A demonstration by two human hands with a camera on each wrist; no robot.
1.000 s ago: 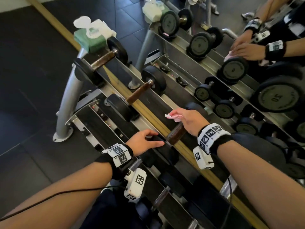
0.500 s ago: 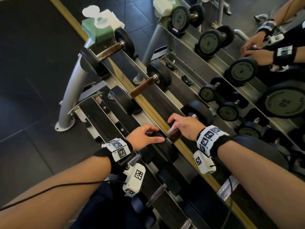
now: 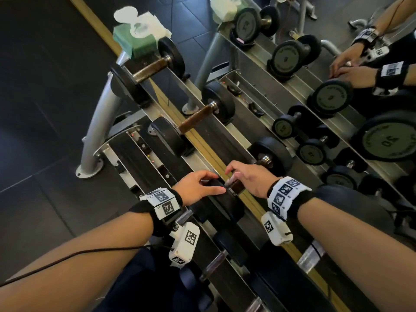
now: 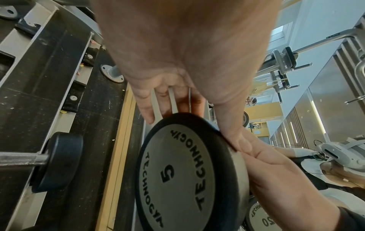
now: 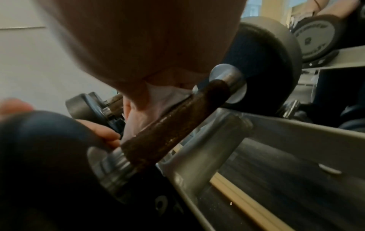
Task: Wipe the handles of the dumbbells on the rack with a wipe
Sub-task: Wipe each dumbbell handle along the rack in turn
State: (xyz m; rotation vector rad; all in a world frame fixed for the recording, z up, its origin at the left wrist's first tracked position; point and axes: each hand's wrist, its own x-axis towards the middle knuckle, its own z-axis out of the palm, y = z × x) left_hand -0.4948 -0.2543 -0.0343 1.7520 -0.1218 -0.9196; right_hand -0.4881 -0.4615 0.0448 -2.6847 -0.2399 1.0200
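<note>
Green wipes pack [image 3: 137, 42], one wipe poking out. Left hand [image 3: 196, 187] grips dumbbell [image 4: 189, 171] head. Right hand [image 3: 249, 176] presses wipe [image 5: 158, 100] on handle [image 5: 175, 125], seen only by right wrist cam.

Head view looks steeply down at the rack [image 3: 203, 152]; both wrist views, perhaps tilted, share one dumbbell [image 4: 183, 170] close up.

The handle [image 5: 173, 123] under my right hand [image 3: 249, 177] is rusty brown, its collars silver, the wipe [image 5: 158, 100] pale pink-white. The dumbbell head [image 4: 177, 171] beside that handle is black-rimmed with a grey face and black lettering. Farther along from the handle sits a green wipe pack [image 3: 135, 43].
</note>
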